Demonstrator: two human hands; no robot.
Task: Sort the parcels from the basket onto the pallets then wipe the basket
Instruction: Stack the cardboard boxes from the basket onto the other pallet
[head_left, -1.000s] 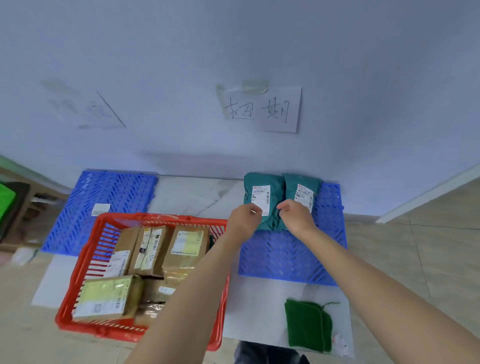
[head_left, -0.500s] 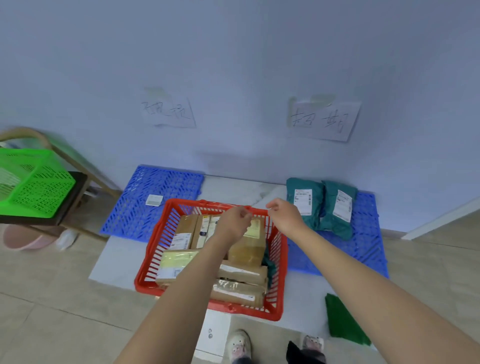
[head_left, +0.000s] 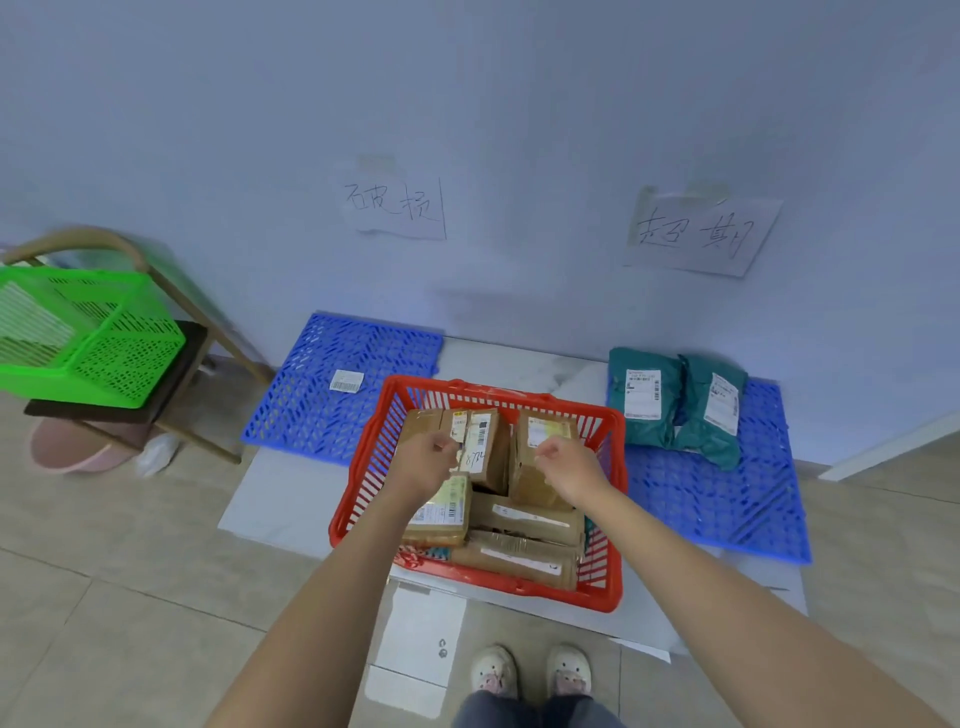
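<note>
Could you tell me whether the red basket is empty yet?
No. The red basket still holds several brown parcels, some standing, some flat; both hands hover above them.

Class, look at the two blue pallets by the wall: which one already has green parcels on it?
The right blue pallet, under the right-hand paper sign: two green parcels lie at its back. The left blue pallet holds only a small white label.

Both hands hung over the red basket (head_left: 363, 483) of brown parcels (head_left: 524, 519), left hand (head_left: 423, 462) and right hand (head_left: 569, 465) loosely curled. Two green parcels (head_left: 675, 410) sat on the right blue pallet (head_left: 727, 499).
</note>
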